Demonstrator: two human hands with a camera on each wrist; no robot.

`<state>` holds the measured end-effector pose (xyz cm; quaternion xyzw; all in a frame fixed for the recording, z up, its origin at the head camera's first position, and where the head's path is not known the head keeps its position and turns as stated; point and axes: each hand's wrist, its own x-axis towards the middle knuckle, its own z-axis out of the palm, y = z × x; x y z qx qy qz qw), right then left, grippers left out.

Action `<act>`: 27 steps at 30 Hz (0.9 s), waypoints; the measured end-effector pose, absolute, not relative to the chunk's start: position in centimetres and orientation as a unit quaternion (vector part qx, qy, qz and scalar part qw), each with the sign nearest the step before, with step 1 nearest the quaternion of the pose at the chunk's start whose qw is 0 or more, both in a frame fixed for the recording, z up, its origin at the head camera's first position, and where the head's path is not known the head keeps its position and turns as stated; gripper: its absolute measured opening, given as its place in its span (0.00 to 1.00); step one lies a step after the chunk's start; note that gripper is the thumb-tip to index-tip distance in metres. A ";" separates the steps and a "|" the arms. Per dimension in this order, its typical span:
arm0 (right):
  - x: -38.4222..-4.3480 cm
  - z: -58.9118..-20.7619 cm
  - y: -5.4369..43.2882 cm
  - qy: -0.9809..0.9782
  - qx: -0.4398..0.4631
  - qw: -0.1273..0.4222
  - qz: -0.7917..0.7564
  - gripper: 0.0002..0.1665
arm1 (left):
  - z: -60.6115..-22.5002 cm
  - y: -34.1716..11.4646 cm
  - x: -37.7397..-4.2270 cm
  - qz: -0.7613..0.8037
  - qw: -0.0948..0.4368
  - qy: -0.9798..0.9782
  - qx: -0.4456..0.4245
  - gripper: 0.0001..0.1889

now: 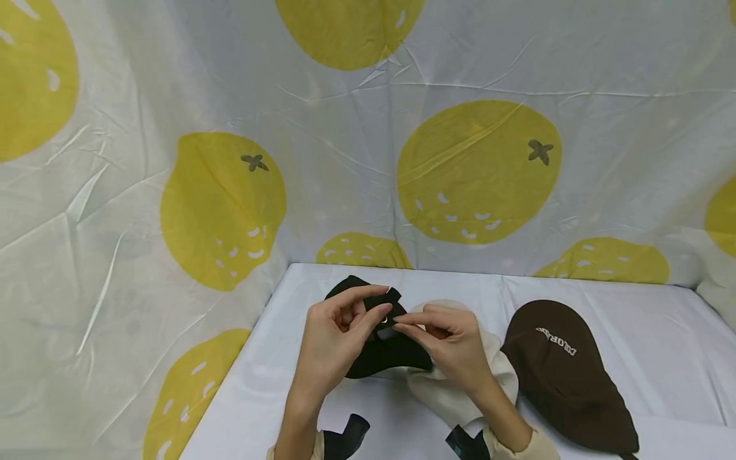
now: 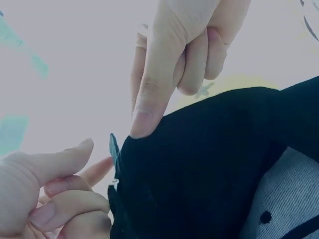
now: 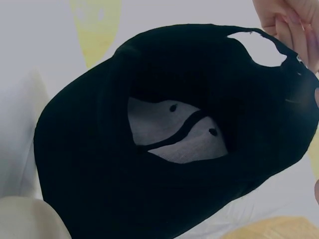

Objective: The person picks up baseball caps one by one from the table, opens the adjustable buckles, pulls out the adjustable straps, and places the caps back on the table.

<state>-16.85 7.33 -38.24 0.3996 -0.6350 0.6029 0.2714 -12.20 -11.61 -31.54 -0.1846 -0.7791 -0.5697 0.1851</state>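
A black cap point(image 1: 385, 354) is held up above the white table, its hollow inside point(image 3: 179, 129) turned toward the right wrist camera, showing a grey lining and a rear opening. My left hand point(image 1: 336, 332) pinches the cap's back edge by the strap between thumb and forefinger. Close beside it, my right hand point(image 1: 451, 342) has thumb and forefinger together at the strap's other part. Near the fingertips a small pale fastening piece point(image 2: 115, 182) shows on the strap point(image 2: 113, 149). The fingers partly hide the strap in the head view.
A cream cap point(image 1: 443, 393) lies beneath and behind my right hand. Right of it rests a dark brown cap point(image 1: 560, 377) with white lettering. The white-covered table point(image 1: 650, 332) meets a lemon-printed cloth point(image 1: 345, 128) hanging at the back and left.
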 end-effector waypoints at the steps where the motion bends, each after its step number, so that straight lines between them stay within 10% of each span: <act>1: -16.8 -38.2 7.3 -0.632 0.406 0.269 0.602 0.16 | -31.5 -11.6 -12.2 -0.568 0.187 -0.780 -0.185 0.11; 27: -17.1 -38.2 7.3 -0.605 0.479 0.230 0.593 0.15 | -31.5 -11.2 -12.1 -0.570 0.156 -0.789 -0.167 0.05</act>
